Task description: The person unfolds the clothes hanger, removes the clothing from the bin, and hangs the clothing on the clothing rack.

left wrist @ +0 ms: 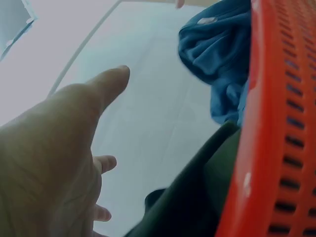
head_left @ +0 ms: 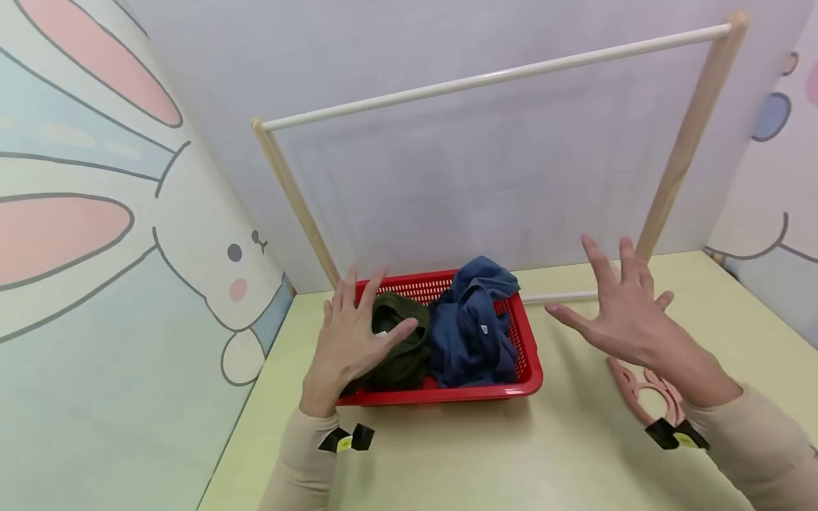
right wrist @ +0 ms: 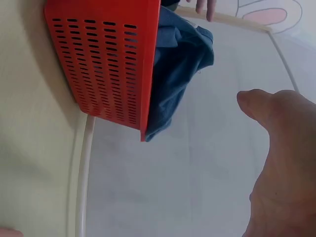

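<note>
A red plastic basket (head_left: 441, 394) with slotted walls stands on the table. Inside it lie a crumpled dark green garment (head_left: 409, 355) on the left and a crumpled blue garment (head_left: 473, 333) on the right. My left hand (head_left: 351, 341), fingers spread, hovers over the basket's left end and holds nothing. Spread fingers also show on my right hand (head_left: 629, 316), which is raised to the right of the basket, above pink hangers (head_left: 629, 390). The right forearm partly hides those hangers. In the right wrist view, the blue garment (right wrist: 177, 69) hangs over the basket's rim.
Behind the basket stands a rack with a white rail (head_left: 498, 77) and wooden posts (head_left: 693, 135). Its low white bar (head_left: 562, 297) crosses the pale yellow table (head_left: 473, 461). Walls painted with cartoon animals rise on the left and right.
</note>
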`<state>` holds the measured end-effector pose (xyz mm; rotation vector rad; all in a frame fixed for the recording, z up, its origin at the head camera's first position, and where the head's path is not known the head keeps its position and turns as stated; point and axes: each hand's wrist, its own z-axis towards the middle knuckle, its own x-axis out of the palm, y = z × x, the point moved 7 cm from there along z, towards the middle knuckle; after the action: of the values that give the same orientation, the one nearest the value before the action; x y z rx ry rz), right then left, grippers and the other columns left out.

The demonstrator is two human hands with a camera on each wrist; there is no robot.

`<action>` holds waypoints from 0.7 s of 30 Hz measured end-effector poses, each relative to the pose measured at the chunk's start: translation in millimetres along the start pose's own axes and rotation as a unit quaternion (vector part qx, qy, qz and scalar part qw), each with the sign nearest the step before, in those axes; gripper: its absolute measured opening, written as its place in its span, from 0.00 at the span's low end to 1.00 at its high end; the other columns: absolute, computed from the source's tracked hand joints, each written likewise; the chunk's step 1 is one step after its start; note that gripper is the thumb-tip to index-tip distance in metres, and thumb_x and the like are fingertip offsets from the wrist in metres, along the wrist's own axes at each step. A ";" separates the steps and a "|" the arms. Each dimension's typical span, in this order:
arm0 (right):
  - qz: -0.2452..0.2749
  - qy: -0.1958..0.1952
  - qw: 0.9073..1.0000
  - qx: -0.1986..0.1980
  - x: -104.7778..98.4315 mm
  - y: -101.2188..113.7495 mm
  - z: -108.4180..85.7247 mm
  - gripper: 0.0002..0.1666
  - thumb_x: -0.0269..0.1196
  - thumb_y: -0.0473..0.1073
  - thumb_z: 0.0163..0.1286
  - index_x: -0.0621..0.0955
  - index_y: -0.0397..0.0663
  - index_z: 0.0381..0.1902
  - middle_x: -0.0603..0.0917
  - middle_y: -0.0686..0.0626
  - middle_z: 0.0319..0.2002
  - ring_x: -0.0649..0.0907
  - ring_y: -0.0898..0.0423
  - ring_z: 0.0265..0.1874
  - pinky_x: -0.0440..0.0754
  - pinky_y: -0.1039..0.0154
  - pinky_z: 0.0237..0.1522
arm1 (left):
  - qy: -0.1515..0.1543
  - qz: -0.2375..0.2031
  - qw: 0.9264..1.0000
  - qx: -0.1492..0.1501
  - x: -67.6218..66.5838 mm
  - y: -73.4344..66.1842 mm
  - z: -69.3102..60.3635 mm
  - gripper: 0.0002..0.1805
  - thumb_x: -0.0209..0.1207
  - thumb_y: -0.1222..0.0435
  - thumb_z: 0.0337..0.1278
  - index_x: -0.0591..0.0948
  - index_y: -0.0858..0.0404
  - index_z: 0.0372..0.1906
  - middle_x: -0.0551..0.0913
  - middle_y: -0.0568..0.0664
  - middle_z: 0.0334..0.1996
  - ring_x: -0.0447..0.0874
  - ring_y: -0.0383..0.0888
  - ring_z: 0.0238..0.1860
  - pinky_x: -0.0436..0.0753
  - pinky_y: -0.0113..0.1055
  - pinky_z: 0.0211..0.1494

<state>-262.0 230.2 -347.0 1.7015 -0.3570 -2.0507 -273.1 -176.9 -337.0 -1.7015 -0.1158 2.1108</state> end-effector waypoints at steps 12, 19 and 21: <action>0.023 -0.021 0.999 0.021 -17.7 -27.9 -2.6 0.75 0.66 0.72 0.75 0.26 0.62 0.91 0.29 0.24 0.87 0.49 0.06 0.77 0.57 0.02 0.55 | -0.012 -0.077 0.996 -0.040 -16.3 43.3 -6.4 0.54 0.56 0.28 0.70 0.46 0.33 0.92 0.42 0.59 0.92 0.49 0.72 0.88 0.70 0.85 0.69; 0.073 -0.062 0.995 0.019 -30.2 -48.0 -11.3 0.72 0.67 0.66 0.77 0.29 0.57 0.92 0.34 0.26 0.89 0.44 0.17 0.85 0.53 0.08 0.69 | -0.014 -0.151 0.988 -0.027 -12.2 68.1 -7.4 0.51 0.55 0.35 0.77 0.48 0.46 0.93 0.50 0.59 0.91 0.52 0.67 0.88 0.68 0.81 0.75; 0.079 -0.068 0.994 0.027 -32.5 -53.4 -13.4 0.72 0.67 0.65 0.78 0.28 0.55 0.91 0.34 0.25 0.89 0.43 0.19 0.85 0.51 0.09 0.71 | -0.014 -0.175 0.984 -0.028 -8.4 77.0 -8.4 0.50 0.54 0.37 0.79 0.49 0.49 0.93 0.54 0.59 0.90 0.61 0.69 0.85 0.71 0.78 0.75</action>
<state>-253.7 293.7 -346.9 1.5141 -0.5762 -2.0619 -284.7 -251.5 -356.4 -1.5491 -0.4527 1.8835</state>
